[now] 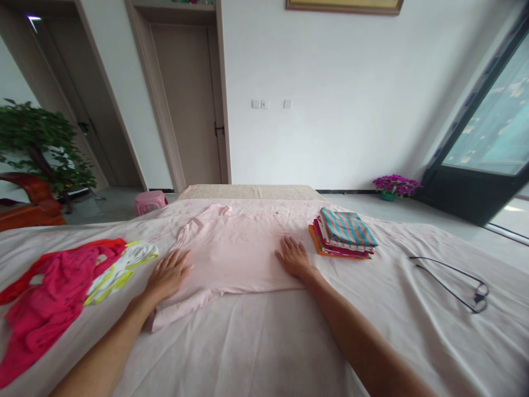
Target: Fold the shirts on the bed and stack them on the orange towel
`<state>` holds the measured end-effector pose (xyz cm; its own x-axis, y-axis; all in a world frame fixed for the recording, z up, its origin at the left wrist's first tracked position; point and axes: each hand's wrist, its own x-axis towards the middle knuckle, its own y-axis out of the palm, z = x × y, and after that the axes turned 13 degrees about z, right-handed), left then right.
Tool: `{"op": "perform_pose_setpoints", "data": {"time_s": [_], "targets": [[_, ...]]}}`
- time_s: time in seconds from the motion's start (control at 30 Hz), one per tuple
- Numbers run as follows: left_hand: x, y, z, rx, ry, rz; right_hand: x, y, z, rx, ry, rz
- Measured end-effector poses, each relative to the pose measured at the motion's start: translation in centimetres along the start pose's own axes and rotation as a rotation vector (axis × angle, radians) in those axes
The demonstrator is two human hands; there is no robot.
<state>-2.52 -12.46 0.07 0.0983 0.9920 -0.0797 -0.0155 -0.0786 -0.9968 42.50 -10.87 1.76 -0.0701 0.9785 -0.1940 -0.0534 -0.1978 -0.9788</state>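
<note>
A pale pink shirt (pixel 235 251) lies spread out sideways on the sheet, its neck and sleeves toward the left. My left hand (pixel 170 273) rests flat on its left part, near the sleeve, fingers stretched out. On the right part, by the hem, my right hand (pixel 294 257) lies flat with its fingers slightly apart. Neither hand grips the cloth. Just right of my right hand sits a stack of folded clothes (pixel 347 231), with a blue and orange striped piece on top.
Crumpled red and pink clothes (pixel 58 286) and a white and yellow garment (pixel 119 270) lie at the left. Eyeglasses (pixel 458 278) rest on the white sheet (pixel 256 342) at the right. Beyond are a pink stool (pixel 151 202) and purple flowers (pixel 394 184).
</note>
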Motion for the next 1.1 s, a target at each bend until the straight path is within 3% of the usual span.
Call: {"op": "perform_pose_setpoints", "data": {"time_s": [0.27,0.57,0.93,1.1], "targets": [[-1.8,1.1,2.1,0.021,0.031,-0.032,-0.7,-0.4,-0.1,0.011,0.020,0.057],[-4.1,1.3,2.8,0.009,-0.029,-0.013,-3.6,-0.5,-2.4,-0.017,0.058,0.061],[-4.1,1.3,3.7,-0.083,0.062,-0.140,-5.0,-0.4,-3.5,0.006,0.037,0.034],[-4.0,1.5,4.0,-0.103,0.095,-0.145,-4.7,-0.1,-4.0,0.035,0.017,-0.004]]}}
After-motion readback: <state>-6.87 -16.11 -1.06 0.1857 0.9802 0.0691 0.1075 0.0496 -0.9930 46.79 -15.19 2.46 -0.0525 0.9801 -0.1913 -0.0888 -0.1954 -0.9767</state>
